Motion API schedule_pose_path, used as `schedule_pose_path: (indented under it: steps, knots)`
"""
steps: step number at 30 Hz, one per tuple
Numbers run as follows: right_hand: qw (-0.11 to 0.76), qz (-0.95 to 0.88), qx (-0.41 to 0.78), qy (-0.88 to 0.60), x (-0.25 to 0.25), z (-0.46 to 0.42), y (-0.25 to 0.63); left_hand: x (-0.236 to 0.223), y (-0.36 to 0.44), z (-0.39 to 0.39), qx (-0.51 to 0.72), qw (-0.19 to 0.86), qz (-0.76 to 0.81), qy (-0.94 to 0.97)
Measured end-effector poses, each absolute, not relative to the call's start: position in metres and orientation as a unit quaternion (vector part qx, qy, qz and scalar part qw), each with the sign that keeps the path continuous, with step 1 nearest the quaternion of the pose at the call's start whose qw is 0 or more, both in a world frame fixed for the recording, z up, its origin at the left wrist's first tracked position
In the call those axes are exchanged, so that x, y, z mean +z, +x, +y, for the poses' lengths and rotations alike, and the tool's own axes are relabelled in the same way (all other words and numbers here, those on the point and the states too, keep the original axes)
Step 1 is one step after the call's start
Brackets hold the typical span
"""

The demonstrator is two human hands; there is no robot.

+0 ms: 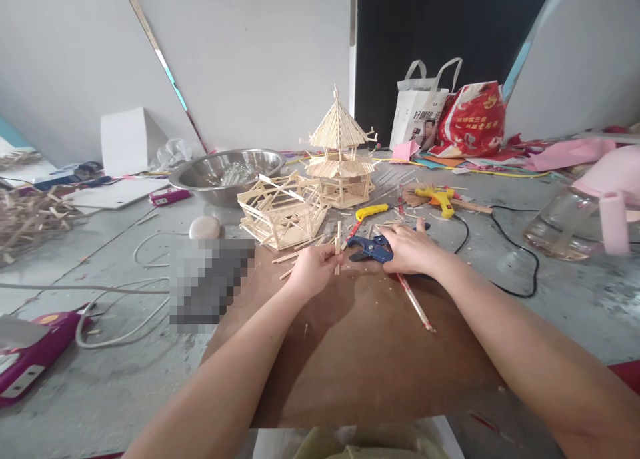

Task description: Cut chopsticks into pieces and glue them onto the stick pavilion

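My left hand (313, 267) pinches a thin wooden stick (338, 242) and holds it upright over a brown board (350, 352). My right hand (410, 249) lies closed over the handles of a blue cutter (369, 247), whose jaws point left at the stick. Behind them stand two stick models: an open frame (280, 209) and a two-tier pagoda (340, 155). Loose sticks lie around the hands.
A steel bowl (200, 177) sits behind the frame. A yellow glue gun (437, 197) with a black cord (530, 272), a yellow-handled tool (370, 212) and a red-striped stick (415, 304) lie to the right. Bags (450, 115), pink paper, a clear jar (565, 229), white cable (120, 312) surround.
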State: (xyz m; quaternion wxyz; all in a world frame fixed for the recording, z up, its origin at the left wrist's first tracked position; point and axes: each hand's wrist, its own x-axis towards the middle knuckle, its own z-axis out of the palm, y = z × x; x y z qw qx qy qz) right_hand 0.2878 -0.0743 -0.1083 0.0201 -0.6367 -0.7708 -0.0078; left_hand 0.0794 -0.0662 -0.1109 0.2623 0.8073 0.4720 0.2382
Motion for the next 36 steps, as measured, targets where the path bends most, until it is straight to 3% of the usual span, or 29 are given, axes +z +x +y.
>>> schedule_pose_path:
  steps: [3, 9, 12, 23, 36]
  knots:
    - [0.066, -0.767, -0.027, -0.638, -0.104, -0.076, 0.284, -0.110, 0.078, -0.066, 0.252, 0.200, 0.505, 0.801]
    - [0.214, -0.734, 0.052, -0.642, -0.106, -0.075, 0.281, -0.105, 0.076, -0.066, 0.264, 0.099, 0.556, 0.782]
    - [0.248, -0.726, 0.022, -0.641, -0.110, -0.077, 0.276, -0.104, 0.075, -0.065, 0.250, 0.066, 0.572, 0.778]
    - [0.218, -0.772, -0.025, -0.596, -0.110, -0.092, 0.258, -0.100, 0.081, -0.069, 0.126, -0.022, 0.597, 0.792]
    - [0.189, -0.774, -0.039, -0.602, -0.106, -0.100, 0.250, -0.105, 0.084, -0.072, 0.112, -0.049, 0.559, 0.820]
